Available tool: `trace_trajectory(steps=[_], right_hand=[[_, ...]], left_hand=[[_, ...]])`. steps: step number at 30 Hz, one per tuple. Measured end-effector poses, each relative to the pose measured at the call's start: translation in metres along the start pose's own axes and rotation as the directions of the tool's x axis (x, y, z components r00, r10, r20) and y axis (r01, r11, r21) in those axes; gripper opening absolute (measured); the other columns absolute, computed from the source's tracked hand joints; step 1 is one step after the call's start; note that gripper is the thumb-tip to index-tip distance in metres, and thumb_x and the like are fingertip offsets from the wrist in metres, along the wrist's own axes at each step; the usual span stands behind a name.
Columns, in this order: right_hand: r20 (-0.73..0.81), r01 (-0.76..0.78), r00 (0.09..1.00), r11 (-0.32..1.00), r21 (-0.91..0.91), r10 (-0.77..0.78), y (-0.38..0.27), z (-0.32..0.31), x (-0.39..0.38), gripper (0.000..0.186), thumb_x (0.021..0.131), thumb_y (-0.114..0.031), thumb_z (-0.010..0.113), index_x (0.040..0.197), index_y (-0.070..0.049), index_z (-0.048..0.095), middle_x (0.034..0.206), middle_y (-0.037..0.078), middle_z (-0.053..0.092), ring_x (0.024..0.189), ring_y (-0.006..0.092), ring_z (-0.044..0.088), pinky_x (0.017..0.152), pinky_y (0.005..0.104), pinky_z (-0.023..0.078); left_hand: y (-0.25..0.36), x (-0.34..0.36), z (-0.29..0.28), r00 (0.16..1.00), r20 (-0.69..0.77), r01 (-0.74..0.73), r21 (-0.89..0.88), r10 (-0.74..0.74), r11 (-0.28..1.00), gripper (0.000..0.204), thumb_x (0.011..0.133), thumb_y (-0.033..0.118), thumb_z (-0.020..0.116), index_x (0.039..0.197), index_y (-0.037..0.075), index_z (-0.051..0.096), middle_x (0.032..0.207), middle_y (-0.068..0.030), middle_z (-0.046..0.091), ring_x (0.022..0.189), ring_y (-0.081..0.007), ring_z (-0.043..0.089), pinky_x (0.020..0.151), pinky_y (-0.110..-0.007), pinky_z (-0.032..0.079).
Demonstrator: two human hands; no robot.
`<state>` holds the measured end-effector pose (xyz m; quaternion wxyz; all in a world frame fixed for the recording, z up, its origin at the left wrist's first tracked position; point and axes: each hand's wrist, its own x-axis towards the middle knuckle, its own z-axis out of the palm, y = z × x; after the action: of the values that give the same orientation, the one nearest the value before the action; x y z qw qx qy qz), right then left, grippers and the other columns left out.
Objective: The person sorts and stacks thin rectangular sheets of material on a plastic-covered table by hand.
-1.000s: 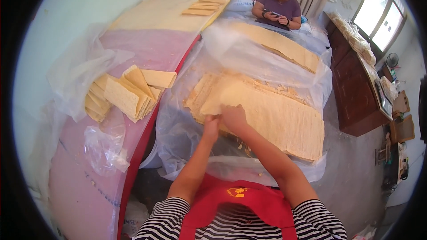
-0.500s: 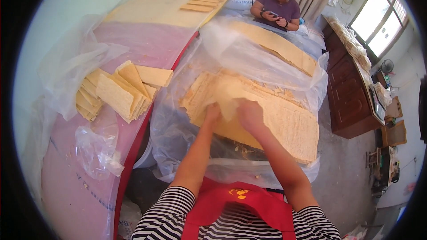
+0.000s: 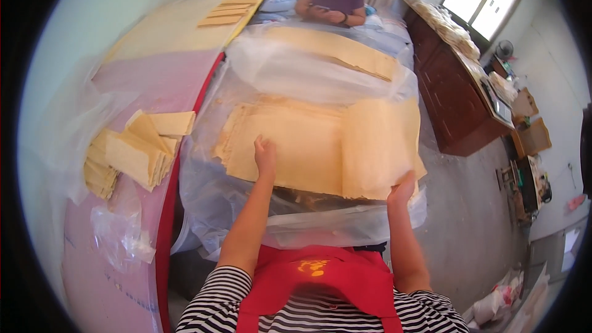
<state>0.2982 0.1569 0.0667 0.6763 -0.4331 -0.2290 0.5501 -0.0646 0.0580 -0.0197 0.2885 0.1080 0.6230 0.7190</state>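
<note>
A broad stack of thin pale-yellow sheets [image 3: 296,148], ragged at the edges, lies in front of me on plastic film. Across its right part a large thin sheet [image 3: 376,148] is turned over, its left edge running across the stack. My right hand [image 3: 402,188] is closed on the near right edge of that sheet. Over the left part of the stack is my left hand [image 3: 265,155], its fingers loosely bent and slightly apart, with nothing visible in them. Whether its fingertips touch the stack is unclear.
Folded yellow sheets [image 3: 139,151] are piled on the pink-covered table [image 3: 92,240] at left. Flat strips [image 3: 228,12] lie farther back. Beyond the stack sit more sheets [image 3: 339,49] and a person [image 3: 333,0] holding a phone. A brown cabinet [image 3: 453,98] stands at right.
My hands have moved apart, the right one going right and toward me with the sheet's edge. The sheet now lies over the stack's right side. The whole view has shifted.
</note>
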Motion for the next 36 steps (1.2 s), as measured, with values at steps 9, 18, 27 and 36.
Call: trace_trajectory(steps=[9,18,27,36], right_hand=[[-0.123,-0.184,0.981,0.935,-0.303,0.153,0.034,-0.102,0.025,0.040,0.091,-0.037,0.045,0.120,-0.010,0.048,0.104,0.005,0.058,0.086,0.0174,0.059,0.057,0.0284,0.048],[0.057,-0.065,0.994,0.915,-0.398,0.095,0.022,-0.098,0.007,0.036,0.092,-0.037,0.044,0.114,-0.009,0.052,0.099,0.005,0.061,0.080,0.0150,0.060,0.058,0.0293,0.048],[-0.020,-0.385,0.914,0.848,-0.365,0.406,0.031,-0.116,0.009,0.024,0.090,-0.032,0.049,0.099,-0.011,0.054,0.083,0.002,0.062,0.064,0.0124,0.059,0.052,0.0258,0.044],[-0.060,-0.460,0.876,0.794,-0.397,0.478,0.019,-0.108,0.010,0.021,0.089,-0.030,0.049,0.094,-0.011,0.055,0.070,0.001,0.060,0.053,0.0097,0.057,0.044,0.0222,0.039]], left_hand=[[0.073,-0.170,0.156,0.253,0.758,-0.966,0.160,0.601,0.205,0.043,0.081,0.025,0.059,0.121,0.010,0.054,0.134,-0.0144,0.041,0.127,-0.0348,0.033,0.101,-0.051,0.026],[0.049,-0.165,0.199,0.235,0.966,-0.969,0.241,0.108,-0.049,0.047,0.084,0.041,0.052,0.126,0.019,0.051,0.143,-0.0089,0.032,0.134,-0.0296,0.021,0.103,-0.060,0.014],[-0.023,-0.138,0.157,0.328,0.938,-0.936,0.338,0.109,-0.101,0.057,0.080,0.049,0.054,0.129,0.020,0.047,0.142,-0.0099,0.033,0.135,-0.0286,0.020,0.101,-0.066,0.011],[-0.033,-0.119,0.133,0.738,0.495,-0.674,0.577,0.459,0.462,0.050,0.072,0.018,0.065,0.119,0.007,0.050,0.124,-0.0137,0.048,0.120,-0.0298,0.040,0.098,-0.045,0.033]])
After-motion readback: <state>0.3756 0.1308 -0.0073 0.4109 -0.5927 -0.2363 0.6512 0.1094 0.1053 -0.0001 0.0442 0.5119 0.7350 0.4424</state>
